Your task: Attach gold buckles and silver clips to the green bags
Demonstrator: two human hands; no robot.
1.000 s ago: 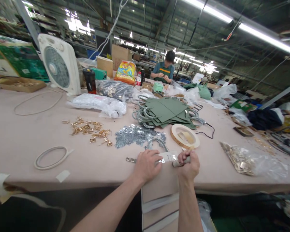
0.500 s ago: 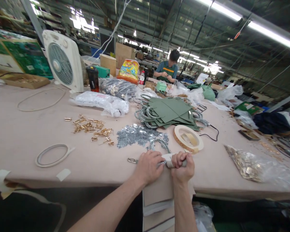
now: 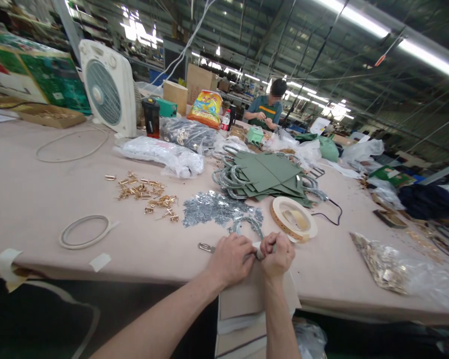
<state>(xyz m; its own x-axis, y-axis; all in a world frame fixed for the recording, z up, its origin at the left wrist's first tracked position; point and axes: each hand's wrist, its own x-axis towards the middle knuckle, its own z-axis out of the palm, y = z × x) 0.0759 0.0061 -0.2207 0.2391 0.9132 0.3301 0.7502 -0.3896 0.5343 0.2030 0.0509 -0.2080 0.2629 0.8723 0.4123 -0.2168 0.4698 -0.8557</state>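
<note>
My left hand [image 3: 229, 258] lies curled over a small metal strip [image 3: 206, 247] at the table's near edge, its end sticking out to the left. My right hand [image 3: 277, 255] is closed around a short tool handle [image 3: 260, 255], knuckles almost touching the left hand. A beige card piece [image 3: 247, 294] hangs under both hands over the table edge. Just beyond my hands lie a pile of silver metal pieces [image 3: 213, 207], a grey looped handle [image 3: 247, 224] and a tape roll [image 3: 294, 218].
Gold fittings [image 3: 145, 192], a thin tape ring [image 3: 84, 232], stacked green bags [image 3: 267, 174], plastic bags of parts [image 3: 164, 154] and a fan [image 3: 110, 89] sit on the pink table [image 3: 41, 199]. A bag of hardware [image 3: 389, 262] lies right. Another person [image 3: 267, 107] works at the far end.
My right hand has slid left along the piece until it meets the left hand, covering the white part that showed between them. The view has shifted slightly.
</note>
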